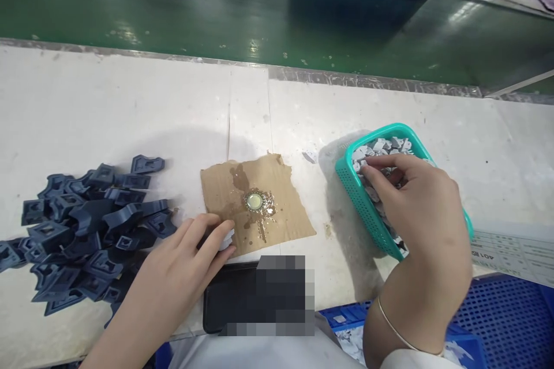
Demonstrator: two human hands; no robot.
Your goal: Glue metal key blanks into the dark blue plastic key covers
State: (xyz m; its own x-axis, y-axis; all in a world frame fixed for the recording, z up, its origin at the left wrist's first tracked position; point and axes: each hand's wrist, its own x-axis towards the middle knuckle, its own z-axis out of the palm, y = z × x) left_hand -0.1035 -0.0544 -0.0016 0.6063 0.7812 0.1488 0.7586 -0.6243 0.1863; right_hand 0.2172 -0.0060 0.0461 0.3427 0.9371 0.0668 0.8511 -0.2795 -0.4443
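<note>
My left hand (190, 259) is closed round a small white part (227, 239), at the lower left corner of a brown cardboard piece (281, 184). On the cardboard lies a small round dish (255, 201) with wet, shiny spots around it. My right hand (411, 202) reaches into a teal basket (361, 216) filled with small white and grey parts (383, 147). Its thumb and forefinger come together at a piece near the basket's left side; the other fingers are curled.
Dark blue plastic parts (90, 225) are heaped at the left. A black, partly blurred object (234, 300) lies below the cardboard. Blue crates (506, 323) stand at the lower right, near a printed sheet (511, 253). A green strip (194, 17) runs behind the table.
</note>
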